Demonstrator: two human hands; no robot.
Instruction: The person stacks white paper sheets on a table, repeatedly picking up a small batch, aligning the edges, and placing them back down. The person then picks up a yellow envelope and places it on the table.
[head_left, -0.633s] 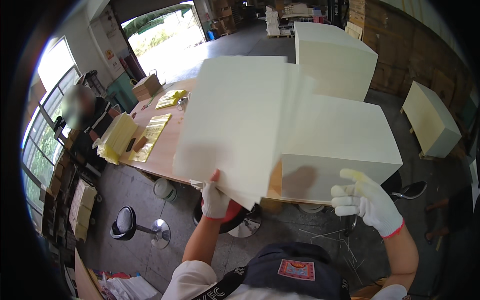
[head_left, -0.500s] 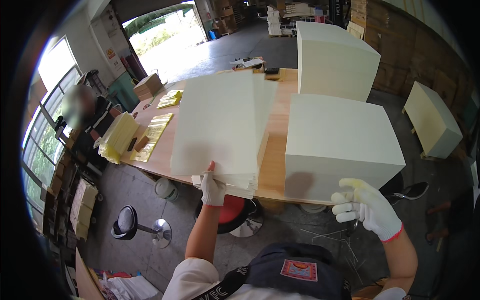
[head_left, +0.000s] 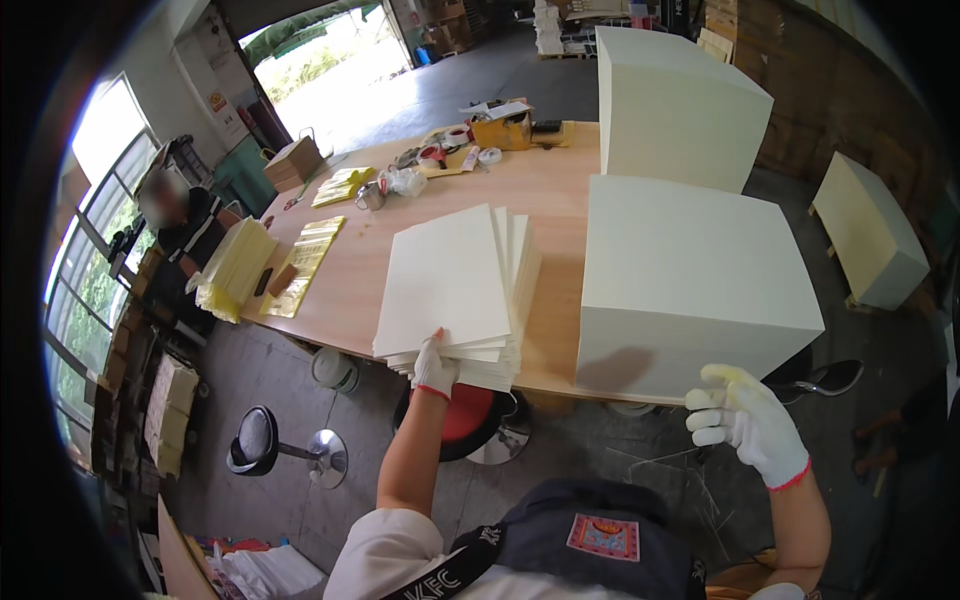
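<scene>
My left hand [head_left: 433, 370], in a white glove with bare thumb tip showing, grips the near edge of some white sheets [head_left: 445, 275]. Its thumb lies on top and the other fingers are largely hidden beneath. These sheets rest on a fanned, uneven pile on the wooden table [head_left: 340, 265]. Over to the right, my gloved right hand [head_left: 745, 420] hovers in the air with its fingers half bent and apart, nothing in them. Beyond it stands a large, squared stack of white sheets [head_left: 700, 245].
A taller white stack [head_left: 680, 110] stands behind. Tape rolls [head_left: 458, 137], a metal cup [head_left: 370, 196] and yellow packets [head_left: 305, 265] lie on the table. A person [head_left: 185, 220] sits at the left. Stools [head_left: 252, 438] and a white bucket [head_left: 334, 370] are on the floor.
The sheets in my left hand have come down onto the pile, uncovering the tape rolls and cup behind. My right hand has moved slightly right, still holding nothing.
</scene>
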